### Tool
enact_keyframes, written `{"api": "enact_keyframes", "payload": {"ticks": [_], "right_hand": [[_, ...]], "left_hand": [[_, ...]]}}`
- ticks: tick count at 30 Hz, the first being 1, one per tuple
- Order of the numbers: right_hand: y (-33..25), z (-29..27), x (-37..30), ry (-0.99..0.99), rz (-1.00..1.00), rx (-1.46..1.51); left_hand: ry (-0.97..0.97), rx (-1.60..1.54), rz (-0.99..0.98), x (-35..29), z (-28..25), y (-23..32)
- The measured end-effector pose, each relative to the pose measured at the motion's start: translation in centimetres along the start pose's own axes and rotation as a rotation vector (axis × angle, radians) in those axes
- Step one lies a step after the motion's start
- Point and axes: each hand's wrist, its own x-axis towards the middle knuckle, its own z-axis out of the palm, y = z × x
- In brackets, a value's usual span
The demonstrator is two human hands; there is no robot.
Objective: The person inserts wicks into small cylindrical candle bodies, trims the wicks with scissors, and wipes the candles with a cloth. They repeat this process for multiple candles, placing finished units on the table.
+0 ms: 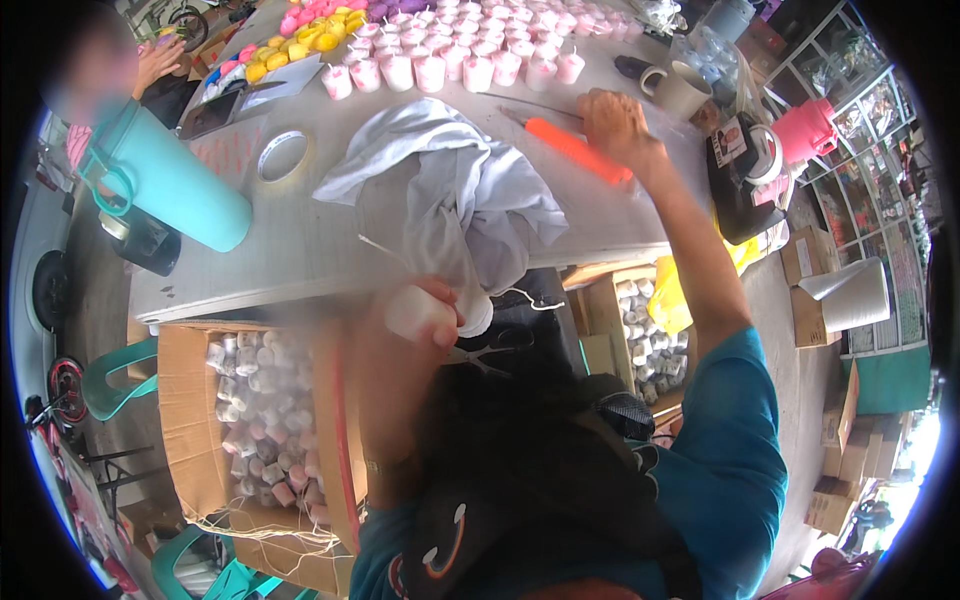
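Observation:
Close to my body, beyond the table's near edge, my left hand [440, 310] is closed around a white candle [415, 315], whose wick sticks up toward the table. Blur softens part of this hand and forearm. A second pale round piece [476, 314] shows just right of it. On the tabletop my right hand [615, 125] has curled fingers at the end of a thin dark metal rod [535, 104]. Beside that hand lies an orange-handled tool [578, 152] with a narrow tip. A crumpled grey cloth [460, 170] is spread between the hands and hangs over the edge.
Rows of pink-and-white candles [430, 70] fill the table's far side. A turquoise tumbler [175, 180] and tape roll [284, 157] stand left; a mug [678, 90] is right. Cardboard boxes [190, 420] of candles sit below. Another person's hand [158, 62] is far left.

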Motion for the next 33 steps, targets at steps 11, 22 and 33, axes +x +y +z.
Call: {"api": "enact_keyframes", "payload": {"ticks": [11, 22, 33], "right_hand": [[-2.4, -13.0, -9.4, 0.34, 0.101, 0.574], [-10.6, -16.1, -16.7, 0.187, -0.233, 0.971], [-10.8, -16.7, -17.4, -0.029, -0.07, 1.043]], "left_hand": [[0.3, 0.472, 0.299, 0.2, -1.6, -0.4], [0.44, 0.712, 0.462, 0.1, -1.8, -3.1], [0.382, 0.736, 0.517, 0.2, -1.7, -3.2]]}}
